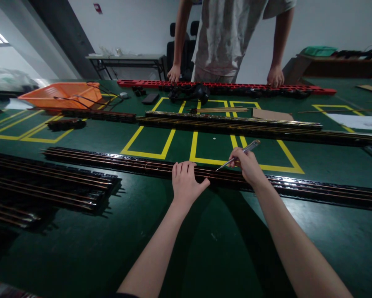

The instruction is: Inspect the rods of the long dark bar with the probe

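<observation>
A long black rail with thin copper-coloured strips along it lies across the green table. Flat over its near edge rests my left hand, with the thumb stretched out to the right and the fingers on the rail. My right hand grips a slim silver pen-like tool. The tool slants down to the left, and its thin tip meets the rail just right of my left hand. Whether that tip touches a strip or a gap between strips, I cannot tell.
Several similar black rails lie at the left; more rails lie beyond yellow tape outlines. An orange basket stands back left. Across the table, a person's hands are at a long red rail.
</observation>
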Demonstrator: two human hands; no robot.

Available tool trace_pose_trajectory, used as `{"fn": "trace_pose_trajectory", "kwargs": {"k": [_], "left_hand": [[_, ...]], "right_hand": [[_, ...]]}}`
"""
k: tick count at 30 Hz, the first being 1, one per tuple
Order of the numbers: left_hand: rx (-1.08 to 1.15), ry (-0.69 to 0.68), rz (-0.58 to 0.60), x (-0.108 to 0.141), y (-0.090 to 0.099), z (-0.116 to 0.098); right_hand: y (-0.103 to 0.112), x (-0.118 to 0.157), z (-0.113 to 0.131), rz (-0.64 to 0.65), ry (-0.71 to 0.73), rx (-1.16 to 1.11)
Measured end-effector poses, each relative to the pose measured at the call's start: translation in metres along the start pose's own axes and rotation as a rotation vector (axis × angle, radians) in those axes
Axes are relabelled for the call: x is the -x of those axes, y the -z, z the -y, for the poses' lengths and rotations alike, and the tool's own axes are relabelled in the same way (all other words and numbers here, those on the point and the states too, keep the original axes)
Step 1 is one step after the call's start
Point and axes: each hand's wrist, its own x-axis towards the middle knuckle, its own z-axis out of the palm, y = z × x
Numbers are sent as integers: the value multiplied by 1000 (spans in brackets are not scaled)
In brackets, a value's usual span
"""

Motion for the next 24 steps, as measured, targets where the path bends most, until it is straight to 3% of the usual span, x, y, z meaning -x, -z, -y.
{"fn": "trace_pose_trajectory", "kwargs": {"k": [10, 24], "left_hand": [[6, 16, 14, 0, 1, 0], [-11, 2, -50, 2, -1, 5]], "right_hand": [[3, 1, 2, 39, 18, 26], [-9, 5, 9, 47, 36, 12]]}}
